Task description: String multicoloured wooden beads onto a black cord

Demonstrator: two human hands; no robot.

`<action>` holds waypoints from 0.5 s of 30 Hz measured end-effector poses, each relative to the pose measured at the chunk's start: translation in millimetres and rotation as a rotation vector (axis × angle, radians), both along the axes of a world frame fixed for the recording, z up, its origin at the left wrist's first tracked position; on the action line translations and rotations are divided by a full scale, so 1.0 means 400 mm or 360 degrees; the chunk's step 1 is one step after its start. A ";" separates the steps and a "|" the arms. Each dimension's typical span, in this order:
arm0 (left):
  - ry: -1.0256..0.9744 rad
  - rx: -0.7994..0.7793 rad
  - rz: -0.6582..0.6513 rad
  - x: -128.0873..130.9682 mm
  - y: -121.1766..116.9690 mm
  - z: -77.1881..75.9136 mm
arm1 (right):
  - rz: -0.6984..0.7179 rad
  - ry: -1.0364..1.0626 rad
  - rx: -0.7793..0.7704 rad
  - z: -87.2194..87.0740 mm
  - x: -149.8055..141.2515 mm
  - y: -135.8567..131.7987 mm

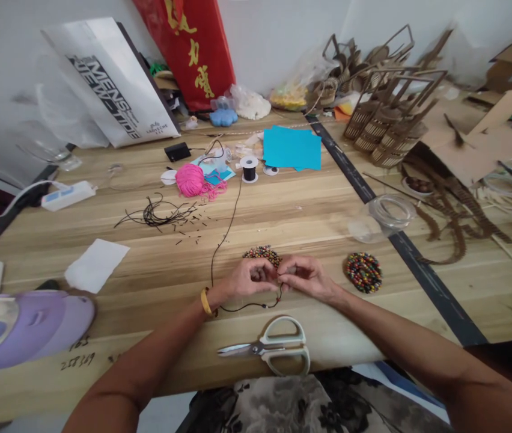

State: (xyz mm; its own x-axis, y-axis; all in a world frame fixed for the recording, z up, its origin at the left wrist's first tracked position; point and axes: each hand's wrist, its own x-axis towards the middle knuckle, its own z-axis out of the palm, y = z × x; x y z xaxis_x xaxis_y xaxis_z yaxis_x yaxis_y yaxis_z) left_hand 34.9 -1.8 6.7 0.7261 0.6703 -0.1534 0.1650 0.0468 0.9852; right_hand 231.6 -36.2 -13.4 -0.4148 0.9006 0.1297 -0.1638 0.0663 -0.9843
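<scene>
My left hand (253, 278) and my right hand (307, 279) meet fingertip to fingertip above the table, both closed in a pinch. A thin black cord (242, 309) with a few small beads on it hangs below and runs up into my right fingertips. Something tiny and reddish, seemingly a bead, shows at the tips of my left fingers; the fingers partly hide it. Just behind the hands lies a heap of multicoloured beads (262, 252), partly covered. Another round heap of beads (363, 272) lies to the right. Scissors (267, 347) with cream handles rest in front.
The cord leads back to a black spool (249, 170). Beside it are pink yarn (190, 180) and blue sheets (292, 147). Cut black cords (157, 211) lie left. A purple device (44, 328) stands front left; woven baskets (386, 129) stand back right.
</scene>
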 end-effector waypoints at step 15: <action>-0.0192 0.0125 0.0770 -0.051 0.049 -0.020 | -0.0137 -0.0140 -0.0036 0.006 0.001 0.003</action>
